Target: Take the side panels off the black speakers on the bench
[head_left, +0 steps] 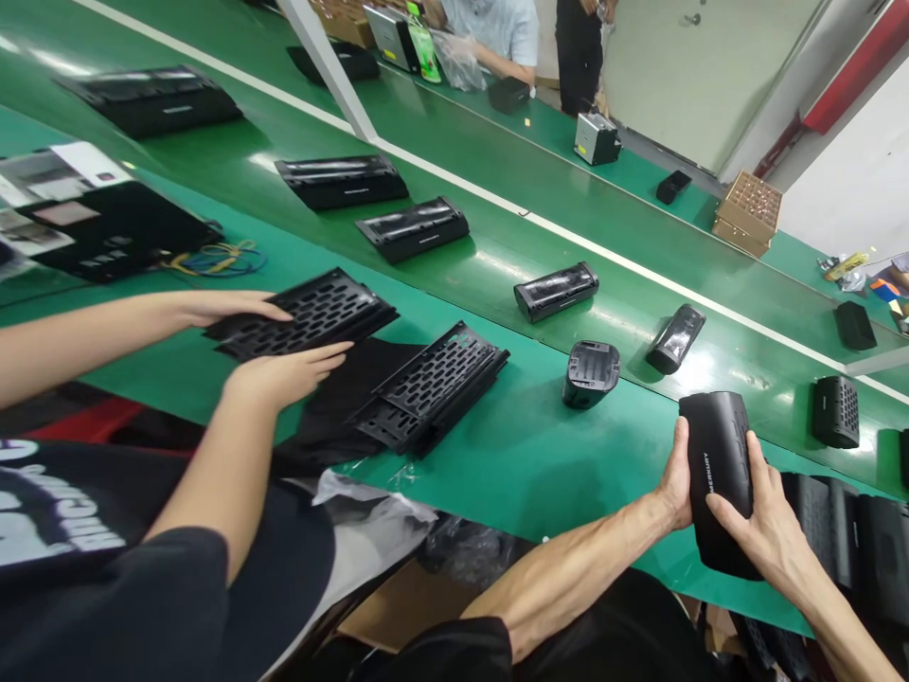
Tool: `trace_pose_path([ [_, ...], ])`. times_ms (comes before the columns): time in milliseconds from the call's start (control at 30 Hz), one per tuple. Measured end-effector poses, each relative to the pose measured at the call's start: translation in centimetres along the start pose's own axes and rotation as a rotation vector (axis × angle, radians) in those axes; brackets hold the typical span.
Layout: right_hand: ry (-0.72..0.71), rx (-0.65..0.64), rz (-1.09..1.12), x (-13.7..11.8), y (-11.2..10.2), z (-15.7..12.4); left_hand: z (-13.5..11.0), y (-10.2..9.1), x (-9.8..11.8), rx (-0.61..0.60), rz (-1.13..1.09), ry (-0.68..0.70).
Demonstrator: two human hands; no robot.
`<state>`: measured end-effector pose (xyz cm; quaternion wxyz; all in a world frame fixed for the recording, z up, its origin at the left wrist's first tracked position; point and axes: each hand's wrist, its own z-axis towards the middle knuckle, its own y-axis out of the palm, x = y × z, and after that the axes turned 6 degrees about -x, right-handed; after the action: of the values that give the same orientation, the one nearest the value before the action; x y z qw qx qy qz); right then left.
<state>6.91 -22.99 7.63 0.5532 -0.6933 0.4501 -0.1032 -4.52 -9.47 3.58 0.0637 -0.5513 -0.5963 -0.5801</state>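
Note:
Above the near edge of the bench, a black plastic housing (721, 493) with white lettering and rounded sides is held tilted between my two hands. My left hand (678, 478) grips its left side, fingers mostly hidden behind it. On the other side my right hand (771, 516) wraps round the right edge, thumb across the front face. Just left of my hands, a similar black housing (593, 369) stands on end with its ribbed cap facing up. Another housing with a shiny top (676, 339) lies a little farther off on the belt.
On my left, a co-worker's hands (276, 374) hold a black perforated panel (312, 317). More perforated panels (436, 384) are stacked beside it. Several housings lie along the green conveyor belt (490, 265). Black parts (828, 530) stand close by at right. People sit and stand across the belt.

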Motion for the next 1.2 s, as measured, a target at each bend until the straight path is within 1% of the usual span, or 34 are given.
trace_pose_path([
  [67,0.003,-0.046,0.039,0.0,-1.0,0.8,0.4,2.3,-2.5,-0.237,-0.217,-0.26],
  [100,-0.013,-0.083,0.067,0.2,-1.6,1.1,0.6,3.0,-3.4,-0.331,-0.319,-0.361],
  [133,-0.042,-0.124,0.096,0.5,-2.0,1.3,1.0,3.3,-4.1,-0.39,-0.408,-0.435],
  [167,-0.079,-0.144,0.123,1.0,-2.2,1.1,1.4,3.4,-4.5,-0.412,-0.465,-0.472],
  [200,-0.118,-0.123,0.146,1.6,-2.2,0.8,1.9,3.3,-4.6,-0.406,-0.498,-0.482],
  [233,-0.153,-0.052,0.166,2.2,-1.8,0.2,2.4,3.1,-4.5,-0.378,-0.523,-0.477],
  [267,-0.183,0.057,0.186,2.8,-1.0,-0.5,3.0,2.8,-4.3,-0.341,-0.548,-0.467],
  [333,-0.223,0.304,0.219,3.4,1.3,-1.9,3.9,2.5,-3.8,-0.272,-0.609,-0.436],
  [400,-0.257,0.465,0.219,3.1,4.0,-2.5,4.4,2.7,-3.6,-0.234,-0.668,-0.401],
  [467,-0.299,0.624,0.189,1.9,6.1,-2.1,4.4,3.4,-3.9,-0.237,-0.694,-0.378],
  [533,-0.36,0.778,0.163,0.8,6.8,-1.1,4.0,4.2,-4.5,-0.247,-0.685,-0.355],
  [567,-0.392,0.822,0.163,0.5,6.6,-0.7,3.8,4.4,-4.7,-0.253,-0.672,-0.342],
  [600,-0.413,0.837,0.178,0.3,6.1,-0.6,3.7,4.3,-4.8,-0.264,-0.651,-0.33],
  [667,-0.394,0.796,0.252,0.6,4.4,-1.0,4.1,3.5,-4.2,-0.328,-0.575,-0.314],
  [700,-0.362,0.767,0.302,0.9,3.3,-1.6,4.5,2.8,-3.4,-0.373,-0.519,-0.282],
  [767,-0.304,0.696,0.395,1.6,1.3,-3.2,5.9,0.9,-0.7,-0.495,-0.351,-0.159],
  [800,-0.29,0.65,0.429,1.9,0.4,-4.1,6.6,0.0,0.9,-0.541,-0.258,-0.029],
  [833,-0.283,0.596,0.455,2.2,-0.4,-4.9,7.3,-0.7,2.7,-0.625,-0.129,0.059],
  [867,-0.275,0.542,0.481,2.3,-1.0,-5.5,7.9,-1.2,4.4,-0.747,0.015,0.095],
  [933,-0.243,0.46,0.538,2.4,-1.7,-6.4,8.5,-1.5,7.0,-0.969,0.244,0.096],
  [967,-0.224,0.439,0.566,2.4,-1.8,-6.5,8.5,-1.4,7.8,-1.033,0.323,0.094],
  [1000,-0.206,0.43,0.596,2.4,-1.8,-6.5,8.4,-1.3,8.2,-1.057,0.373,0.102],
  [1067,-0.175,0.41,0.655,2.5,-1.7,-6.3,7.9,-1.1,8.0,-1.017,0.42,0.146],
  [1133,-0.144,0.354,0.689,2.9,-1.7,-5.7,7.6,-1.2,6.8,-0.934,0.435,0.177],
  [1200,-0.12,0.299,0.69,3.6,-1.6,-5.0,7.6,-1.5,5.3,-0.89,0.467,0.154],
])
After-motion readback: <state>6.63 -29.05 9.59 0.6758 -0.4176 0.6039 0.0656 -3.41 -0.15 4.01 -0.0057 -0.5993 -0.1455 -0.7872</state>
